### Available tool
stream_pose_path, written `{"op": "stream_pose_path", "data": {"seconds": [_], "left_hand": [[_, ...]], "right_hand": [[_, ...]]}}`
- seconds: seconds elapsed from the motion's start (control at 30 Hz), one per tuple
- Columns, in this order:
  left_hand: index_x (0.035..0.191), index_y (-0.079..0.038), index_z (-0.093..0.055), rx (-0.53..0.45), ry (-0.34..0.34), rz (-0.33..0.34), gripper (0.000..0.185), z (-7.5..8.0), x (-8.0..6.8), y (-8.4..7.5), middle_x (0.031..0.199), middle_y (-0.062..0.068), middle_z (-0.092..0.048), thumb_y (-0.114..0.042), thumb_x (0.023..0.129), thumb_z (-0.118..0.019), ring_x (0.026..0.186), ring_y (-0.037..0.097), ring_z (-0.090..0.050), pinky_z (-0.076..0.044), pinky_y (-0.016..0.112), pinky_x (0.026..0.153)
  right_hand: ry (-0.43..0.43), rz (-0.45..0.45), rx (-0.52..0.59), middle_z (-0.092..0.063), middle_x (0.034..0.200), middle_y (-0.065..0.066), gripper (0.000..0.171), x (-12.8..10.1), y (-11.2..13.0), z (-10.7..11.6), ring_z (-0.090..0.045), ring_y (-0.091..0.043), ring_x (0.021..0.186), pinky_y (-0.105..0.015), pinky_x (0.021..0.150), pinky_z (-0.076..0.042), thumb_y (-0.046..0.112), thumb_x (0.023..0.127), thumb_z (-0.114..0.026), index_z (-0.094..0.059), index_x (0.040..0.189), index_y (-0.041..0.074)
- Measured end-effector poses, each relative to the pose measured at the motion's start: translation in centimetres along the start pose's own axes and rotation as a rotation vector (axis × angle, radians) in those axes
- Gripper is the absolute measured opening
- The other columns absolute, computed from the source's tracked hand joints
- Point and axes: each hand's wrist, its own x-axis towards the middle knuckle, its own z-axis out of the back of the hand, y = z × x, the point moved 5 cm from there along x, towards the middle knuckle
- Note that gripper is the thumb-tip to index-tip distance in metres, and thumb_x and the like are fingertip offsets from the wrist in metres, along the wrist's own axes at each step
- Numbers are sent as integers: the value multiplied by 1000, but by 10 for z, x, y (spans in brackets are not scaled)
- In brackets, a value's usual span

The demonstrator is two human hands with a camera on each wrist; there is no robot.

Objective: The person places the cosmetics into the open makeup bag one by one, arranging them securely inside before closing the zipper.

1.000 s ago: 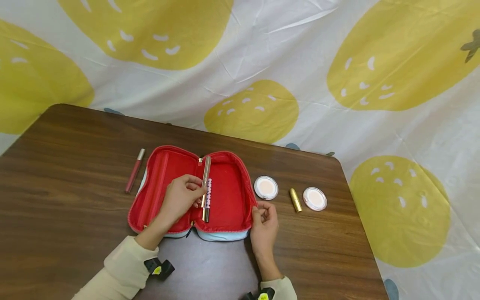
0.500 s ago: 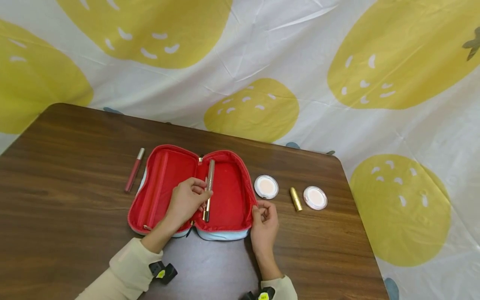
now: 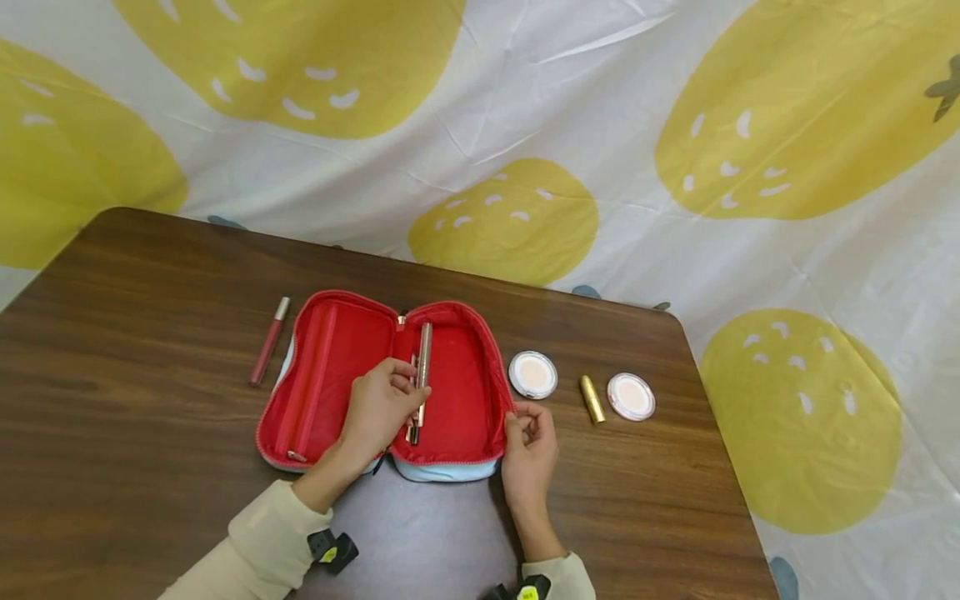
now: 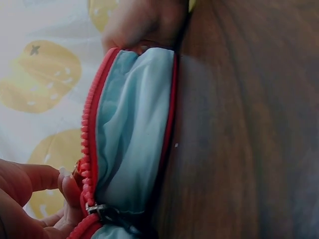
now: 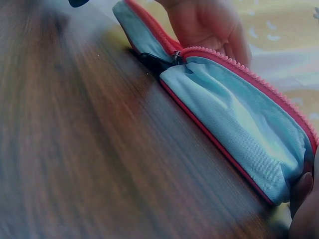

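Observation:
A red-lined cosmetic pouch (image 3: 330,367) with a light blue outside (image 4: 134,129) lies unzipped and spread flat on the brown table (image 3: 135,333). My left hand (image 3: 382,404) holds a slim gold-and-brown tube (image 3: 423,354) over the pouch's right half, fingers curled round it. My right hand (image 3: 528,442) pinches the pouch's right edge near its front corner. In the right wrist view the pouch's blue shell (image 5: 234,129) and red zipper show, with my left hand (image 5: 207,25) behind them.
A pink lip gloss tube (image 3: 268,342) lies left of the pouch. To its right sit a round compact (image 3: 532,375), a gold lipstick (image 3: 591,399) and a second compact (image 3: 631,397). A strawberry-print cloth (image 3: 525,125) hangs behind the table.
My left hand has carried the tube slightly right, from the pouch's middle fold over its right half. The right hand has stayed on the pouch's edge.

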Motion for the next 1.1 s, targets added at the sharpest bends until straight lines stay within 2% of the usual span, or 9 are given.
{"op": "stream_pose_path", "data": {"seconds": [0.2,0.4,0.67,0.87,1.1], "left_hand": [[97,4,-64,118,-31,-71,22,-5,0,-3,67,5,-60,-3,79,-74,55,14,-54,-46,25,50],[94,5,-62,218,-41,-110,22,-10,0,-4,62,1,-58,-2,76,-71,57,15,-53,-46,27,52],[95,4,-62,264,-37,-111,23,-13,3,-3,62,1,-55,-3,74,-70,55,16,-52,-45,29,50],[93,-1,-59,329,-14,-91,27,-15,4,-4,61,1,-55,-6,71,-74,54,18,-53,-46,32,51],[90,-3,-59,410,-4,-133,28,-17,6,-3,64,3,-57,-8,70,-77,56,19,-55,-48,37,53]], "right_hand": [[-3,-6,0,-48,66,-17,13,0,0,0,-42,-5,55,-15,49,-33,-12,87,-56,-57,99,-14],[-3,-5,-10,-48,66,-17,13,0,0,0,-42,-6,56,-15,49,-33,-12,87,-56,-57,99,-13],[-3,7,-7,-48,66,-17,13,0,1,0,-42,-6,56,-15,49,-34,-13,87,-56,-56,100,-14],[-7,6,-21,-48,66,-16,13,1,2,1,-42,-5,55,-15,49,-33,-13,87,-56,-57,99,-14],[-7,-6,-22,-48,65,-16,13,0,1,0,-42,-6,55,-15,49,-33,-12,86,-56,-57,99,-13]]}}
